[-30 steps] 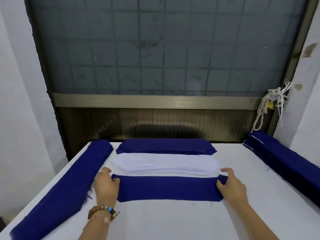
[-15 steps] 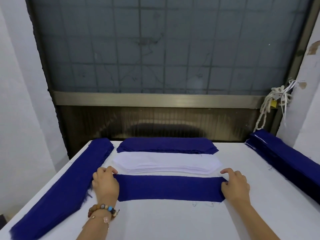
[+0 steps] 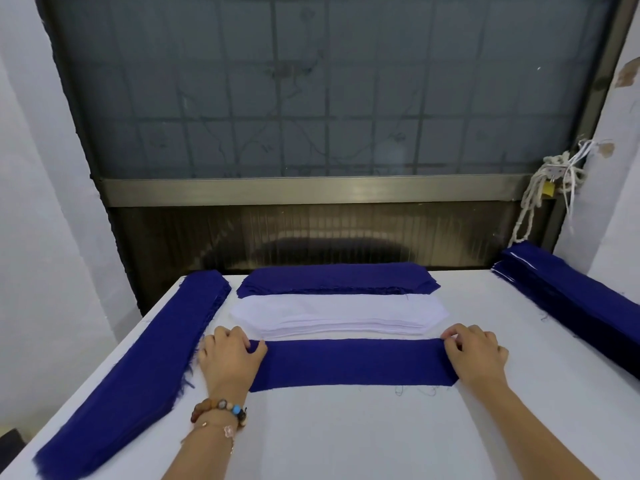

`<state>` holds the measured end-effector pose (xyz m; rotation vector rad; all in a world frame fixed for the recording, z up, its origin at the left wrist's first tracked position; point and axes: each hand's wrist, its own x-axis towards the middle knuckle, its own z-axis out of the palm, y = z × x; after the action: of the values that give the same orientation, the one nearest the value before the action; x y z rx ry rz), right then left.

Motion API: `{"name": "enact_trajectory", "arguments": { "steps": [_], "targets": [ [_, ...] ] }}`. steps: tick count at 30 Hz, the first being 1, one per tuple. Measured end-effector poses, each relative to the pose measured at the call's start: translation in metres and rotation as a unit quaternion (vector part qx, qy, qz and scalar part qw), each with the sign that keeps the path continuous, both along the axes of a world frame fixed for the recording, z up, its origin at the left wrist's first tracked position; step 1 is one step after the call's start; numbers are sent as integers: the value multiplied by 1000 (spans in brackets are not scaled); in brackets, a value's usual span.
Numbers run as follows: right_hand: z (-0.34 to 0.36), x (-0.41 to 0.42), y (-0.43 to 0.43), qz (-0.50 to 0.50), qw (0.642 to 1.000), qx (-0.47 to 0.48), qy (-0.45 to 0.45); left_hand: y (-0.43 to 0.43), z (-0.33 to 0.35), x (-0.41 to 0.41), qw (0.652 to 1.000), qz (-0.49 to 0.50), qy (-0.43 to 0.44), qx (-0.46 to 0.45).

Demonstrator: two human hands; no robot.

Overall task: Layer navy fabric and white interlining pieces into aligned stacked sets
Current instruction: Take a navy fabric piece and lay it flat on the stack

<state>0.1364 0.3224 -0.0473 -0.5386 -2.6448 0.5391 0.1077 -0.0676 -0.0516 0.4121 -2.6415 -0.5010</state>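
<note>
Flat navy strip (image 3: 353,363) beside white interlining stack (image 3: 339,315)

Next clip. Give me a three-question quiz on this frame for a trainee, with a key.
1. Multiple choice: the left hand and right hand hold the single flat navy fabric strip by its ends. What lies just behind it on the table?
A) a pair of scissors
B) the stack of white interlining pieces
C) a cardboard box
2. True or false: a white piece already lies on top of that strip.
3. Fill in: the beaded bracelet is on the ___ wrist.

Key: 1 B; 2 false; 3 left.
</note>
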Motion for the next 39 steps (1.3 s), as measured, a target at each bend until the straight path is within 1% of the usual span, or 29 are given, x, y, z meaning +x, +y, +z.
{"name": "enact_trajectory", "arguments": {
  "steps": [6, 14, 17, 19, 22, 25, 27, 29, 31, 33, 34, 39],
  "targets": [
    [-1, 0, 0, 9, 1000, 12, -13, 0, 1, 0, 1000, -9, -1, -6],
    [0, 0, 0, 12, 1000, 15, -4, 0, 4, 0, 1000, -23, -5, 3],
    [2, 0, -1, -4, 1000, 16, -3, 0, 6, 2, 998, -31, 20, 49],
    [2, -2, -1, -21, 1000, 17, 15, -2, 9, 0, 996, -25, 45, 74],
    [7, -10, -9, -28, 997, 35, 68, 2, 20, -11, 993, -25, 68, 88],
    [16, -29, -31, 12, 994, 39, 99, 20, 33, -28, 990, -52, 95, 91],
    [20, -43, -52, 64, 991, 11, 117, 37, 36, -38, 987, -77, 107, 87],
    [21, -56, -74, 130, 983, -19, 126, 53, 33, -45, 988, -99, 90, 81],
    [18, -68, -93, 164, 980, -12, 110, 63, 23, -51, 993, -101, 44, 36],
    [15, -77, -103, 153, 985, 3, 80, 64, 14, -56, 996, -82, -12, -23],
    [14, -80, -105, 141, 988, 8, 69, 62, 12, -59, 997, -68, -31, -36],
    [10, -82, -96, 136, 989, 0, 64, 47, 12, -61, 998, -7, -55, -7]
  ]
}}
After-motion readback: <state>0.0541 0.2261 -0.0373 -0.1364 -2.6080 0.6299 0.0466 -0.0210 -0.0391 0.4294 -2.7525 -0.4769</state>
